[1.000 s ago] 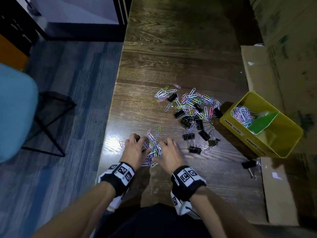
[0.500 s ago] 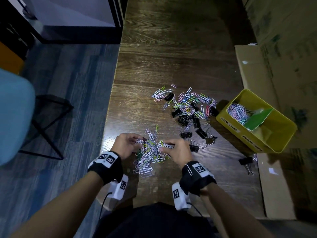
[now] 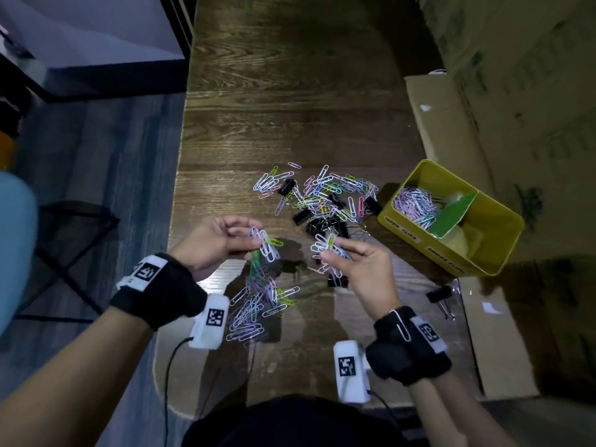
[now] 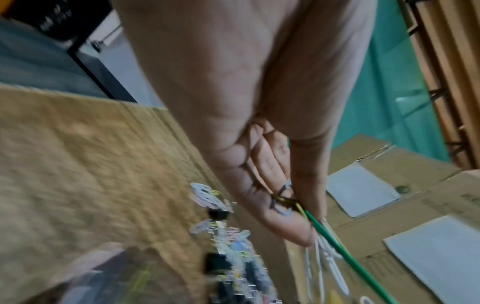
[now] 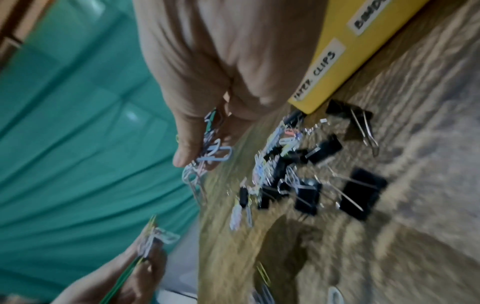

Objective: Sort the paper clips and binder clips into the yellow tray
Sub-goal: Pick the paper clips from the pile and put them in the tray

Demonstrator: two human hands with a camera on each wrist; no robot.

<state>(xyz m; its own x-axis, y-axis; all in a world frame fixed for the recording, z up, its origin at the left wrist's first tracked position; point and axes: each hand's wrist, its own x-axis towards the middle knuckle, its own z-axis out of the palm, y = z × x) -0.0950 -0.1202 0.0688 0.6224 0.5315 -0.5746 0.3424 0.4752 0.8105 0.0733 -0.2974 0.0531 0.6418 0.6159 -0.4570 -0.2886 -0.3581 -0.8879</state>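
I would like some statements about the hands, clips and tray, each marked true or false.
1. The left hand pinches a bunch of paper clips. True.
2. The right hand is empty. False: it also holds paper clips.
3. The yellow tray already holds paper clips. True.
4. All black binder clips are in the tray. False: they lie on the table.

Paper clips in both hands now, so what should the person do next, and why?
Probably carry the right hand across to the yellow tray and drop its paper clips into the side labelled for paper clips. That hand is nearer the tray, and that side already holds a pile. The left hand could follow with its bunch.
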